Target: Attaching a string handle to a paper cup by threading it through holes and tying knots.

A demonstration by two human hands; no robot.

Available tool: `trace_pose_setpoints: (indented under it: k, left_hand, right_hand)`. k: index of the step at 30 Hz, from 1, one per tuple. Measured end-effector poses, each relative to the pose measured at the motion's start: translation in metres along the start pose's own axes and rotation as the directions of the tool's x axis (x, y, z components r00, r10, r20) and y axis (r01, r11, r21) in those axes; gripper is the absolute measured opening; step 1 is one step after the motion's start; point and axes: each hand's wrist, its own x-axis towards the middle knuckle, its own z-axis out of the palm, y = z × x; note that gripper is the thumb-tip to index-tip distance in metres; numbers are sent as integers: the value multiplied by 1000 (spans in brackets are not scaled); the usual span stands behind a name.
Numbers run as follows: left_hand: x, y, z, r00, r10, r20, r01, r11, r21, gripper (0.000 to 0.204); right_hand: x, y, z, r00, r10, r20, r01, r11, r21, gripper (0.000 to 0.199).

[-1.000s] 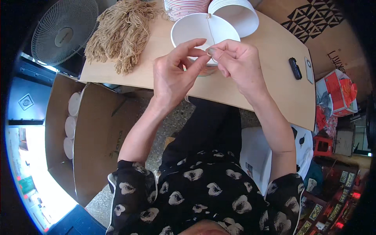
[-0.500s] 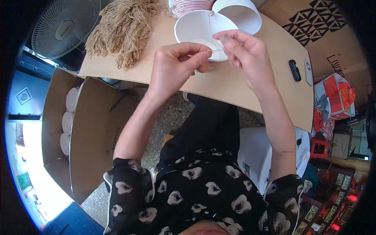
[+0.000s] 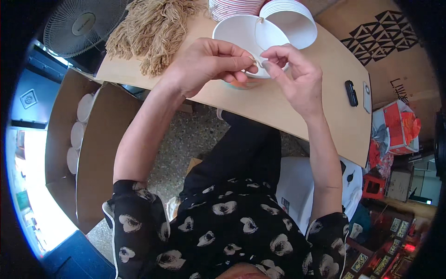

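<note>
A white bowl [image 3: 231,31] lies tipped on the table with its mouth toward me. A thin beige cord [image 3: 256,36] is fastened at its far rim and runs down across the inside to my fingers. My left hand [image 3: 216,65] pinches the cord's end between thumb and forefinger. Close beside it, my right hand [image 3: 299,76] also pinches the cord with thumb and forefinger, the fingertips of both hands almost meeting in front of the bowl. Exactly how the cord passes between the fingertips is too small to tell.
Behind the bowl stand nested white bowls [image 3: 290,23] and a red-rimmed stack [image 3: 234,8]. Beige cords [image 3: 151,35] lie heaped at the table's left. A black object [image 3: 351,93] rests at the right. A cardboard box [image 3: 104,153] holding white stacks and a fan [image 3: 83,24] stand left.
My hands have come closer together: the right moved down beside the left, whose wrist has swung outward. The view has shifted slightly. Both hands keep pinching the cord.
</note>
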Motion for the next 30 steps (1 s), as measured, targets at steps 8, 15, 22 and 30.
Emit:
trace_pose_setpoints:
  k: [8, 15, 22, 30]
  left_hand:
    - [-1, -4, -3, 998, 21, 64, -19, 999, -27, 23]
    - [0, -4, -4, 997, 29, 78, -27, 999, -20, 24]
    - [1, -5, -5, 998, 24, 60, -24, 1000, -5, 25]
    - [1, -5, -5, 999, 33, 37, -31, 999, -39, 27]
  right_hand:
    - [0, 6, 3, 997, 52, 65, -63, 982, 179, 16]
    - [-6, 5, 6, 988, 148, 37, -151, 978, 143, 15]
    - [-4, 4, 8, 987, 152, 42, -158, 968, 197, 18]
    - [-2, 0, 8, 983, 163, 89, -179, 958, 224, 23]
